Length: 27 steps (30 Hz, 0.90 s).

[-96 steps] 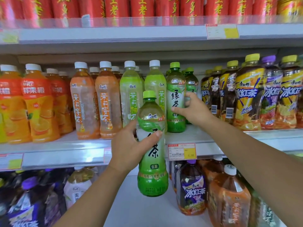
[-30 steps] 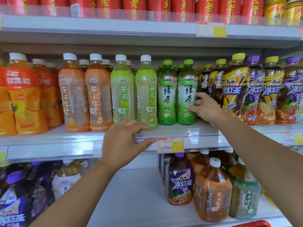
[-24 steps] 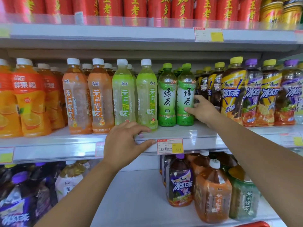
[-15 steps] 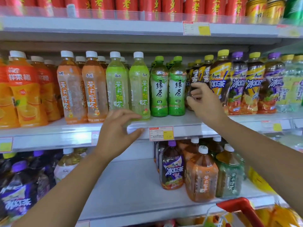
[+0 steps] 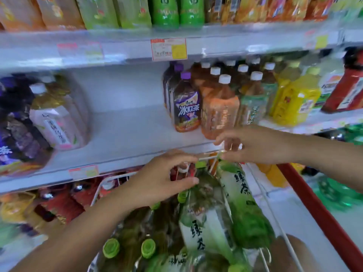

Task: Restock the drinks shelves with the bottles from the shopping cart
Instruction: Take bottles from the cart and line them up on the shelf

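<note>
The shopping cart (image 5: 316, 205), red-rimmed with white wire, sits low in the view and holds several green tea bottles lying on their sides. One green tea bottle (image 5: 204, 224) lies in the middle, and a second green tea bottle (image 5: 242, 201) lies to its right. Green caps (image 5: 111, 248) show lower left. My left hand (image 5: 163, 179) hovers over the cart's front end with fingers apart, holding nothing. My right hand (image 5: 255, 146) is just above the cart's wire edge (image 5: 206, 158), fingers spread and empty. The shelved green tea bottles (image 5: 177, 12) stand at the top edge.
The drinks shelf in front has a bare white stretch (image 5: 127, 124) between pale pink-labelled bottles (image 5: 57, 122) on the left and a purple iced tea bottle (image 5: 186, 107) with orange bottles (image 5: 220, 110) on the right. Yellow bottles (image 5: 294, 99) stand further right.
The view has dropped from the upper shelf to the cart. Both hands have left the shelf and come down over the cart's bottles. The image is motion-blurred.
</note>
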### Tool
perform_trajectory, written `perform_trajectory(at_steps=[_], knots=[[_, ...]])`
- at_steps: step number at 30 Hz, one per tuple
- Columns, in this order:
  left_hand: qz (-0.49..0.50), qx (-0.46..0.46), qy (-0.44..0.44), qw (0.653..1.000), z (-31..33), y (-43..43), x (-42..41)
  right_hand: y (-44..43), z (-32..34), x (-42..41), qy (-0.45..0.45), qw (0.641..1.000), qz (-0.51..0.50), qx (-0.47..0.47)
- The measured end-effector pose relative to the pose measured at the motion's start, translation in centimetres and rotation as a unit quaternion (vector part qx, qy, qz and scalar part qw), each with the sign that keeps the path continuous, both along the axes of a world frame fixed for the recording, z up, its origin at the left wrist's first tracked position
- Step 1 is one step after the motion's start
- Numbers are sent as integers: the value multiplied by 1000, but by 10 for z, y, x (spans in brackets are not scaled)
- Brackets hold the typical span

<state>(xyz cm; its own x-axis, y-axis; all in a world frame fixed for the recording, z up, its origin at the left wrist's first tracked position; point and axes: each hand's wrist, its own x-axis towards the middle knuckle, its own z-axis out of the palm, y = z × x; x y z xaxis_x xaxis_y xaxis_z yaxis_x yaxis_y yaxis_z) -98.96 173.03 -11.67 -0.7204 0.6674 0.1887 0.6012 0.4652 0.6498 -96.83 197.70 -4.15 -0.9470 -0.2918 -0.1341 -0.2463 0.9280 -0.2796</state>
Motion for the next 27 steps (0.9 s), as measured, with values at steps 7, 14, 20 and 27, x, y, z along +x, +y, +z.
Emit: perform_trajectory(at_steps=[7,14,20,27], knots=[[11,-199,-146,969,-26,13,9,-9,-40,17,-73,985,-98,121],[28,-160,-128,978,-21,-1,15,-25,-62,24,-6,972,-107,208],[-65,-167,-152,972,0,-25,36,-16,-58,29,-40,983,-177,-21],[-244,-245,-168,923,-38,-2,50,-27,-63,20,-117,958,-192,-181]])
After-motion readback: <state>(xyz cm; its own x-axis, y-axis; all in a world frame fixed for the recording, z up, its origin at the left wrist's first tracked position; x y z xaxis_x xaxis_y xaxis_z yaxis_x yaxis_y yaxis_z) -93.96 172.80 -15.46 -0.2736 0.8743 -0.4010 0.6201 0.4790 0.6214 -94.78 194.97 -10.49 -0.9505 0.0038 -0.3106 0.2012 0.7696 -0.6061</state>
